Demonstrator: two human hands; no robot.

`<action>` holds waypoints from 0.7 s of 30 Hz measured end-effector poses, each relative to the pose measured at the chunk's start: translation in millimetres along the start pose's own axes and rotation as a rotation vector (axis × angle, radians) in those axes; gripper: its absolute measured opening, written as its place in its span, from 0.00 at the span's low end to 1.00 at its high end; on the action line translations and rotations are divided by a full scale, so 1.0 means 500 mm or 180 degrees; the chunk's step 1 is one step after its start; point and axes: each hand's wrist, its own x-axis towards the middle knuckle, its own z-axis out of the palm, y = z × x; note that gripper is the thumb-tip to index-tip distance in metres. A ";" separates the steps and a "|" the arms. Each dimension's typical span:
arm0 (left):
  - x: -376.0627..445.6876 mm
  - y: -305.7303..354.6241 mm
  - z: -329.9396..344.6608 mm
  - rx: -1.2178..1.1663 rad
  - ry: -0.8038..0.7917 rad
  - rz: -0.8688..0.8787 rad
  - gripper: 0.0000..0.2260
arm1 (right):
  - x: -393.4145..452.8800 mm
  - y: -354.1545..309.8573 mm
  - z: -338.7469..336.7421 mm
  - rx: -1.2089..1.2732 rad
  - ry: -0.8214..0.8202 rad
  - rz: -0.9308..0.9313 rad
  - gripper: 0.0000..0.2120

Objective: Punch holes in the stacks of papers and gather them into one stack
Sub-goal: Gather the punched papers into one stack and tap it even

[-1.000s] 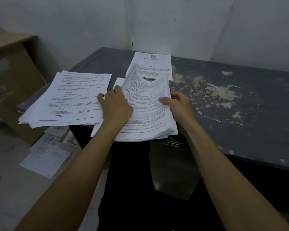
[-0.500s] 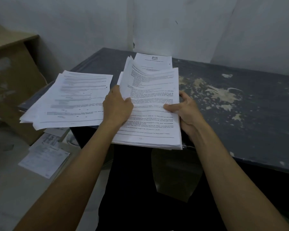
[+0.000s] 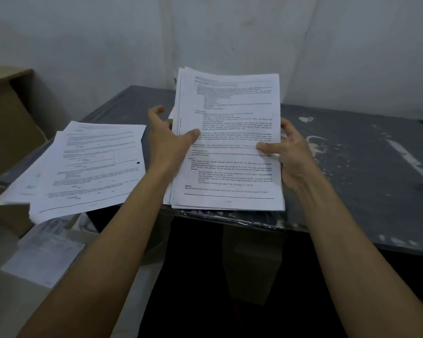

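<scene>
Printed white paper stack (image 3: 230,152) stands tilted up on its lower edge at the near edge of the dark grey, scuffed table (image 3: 352,172). The right hand (image 3: 291,152) pinches its right side, thumb on the front page. The left hand (image 3: 169,140) holds the left edge, thumb across the page. A second, fanned stack of white printed sheets (image 3: 88,164) lies to the left, overhanging the table corner.

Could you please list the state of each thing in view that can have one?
Held paper stack: raised on its bottom edge, gripped at both sides.
Left paper stack: flat, fanned, overhanging the table edge.
Left hand: gripping.
Right hand: gripping.
</scene>
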 end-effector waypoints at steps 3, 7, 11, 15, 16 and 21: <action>0.014 0.032 0.029 -0.0439 -0.0481 -0.0228 0.24 | 0.002 -0.030 -0.033 -0.0100 0.0102 -0.0232 0.33; 0.030 0.067 0.079 -0.0500 -0.0824 0.0169 0.15 | 0.004 -0.080 -0.077 -0.0389 0.0382 -0.0608 0.29; 0.027 0.118 0.133 -0.0527 -0.0889 0.0691 0.15 | 0.001 -0.124 -0.110 -0.0596 0.0699 -0.1011 0.20; 0.023 0.136 0.168 -0.0699 -0.1011 0.0806 0.16 | -0.008 -0.138 -0.143 -0.0834 0.0995 -0.1224 0.18; 0.022 0.136 0.175 -0.0711 -0.1073 0.0792 0.17 | -0.011 -0.135 -0.147 -0.0900 0.1058 -0.1201 0.17; 0.017 0.139 0.205 -0.0518 -0.1242 0.0832 0.13 | -0.009 -0.126 -0.146 -0.0862 0.1089 -0.0997 0.11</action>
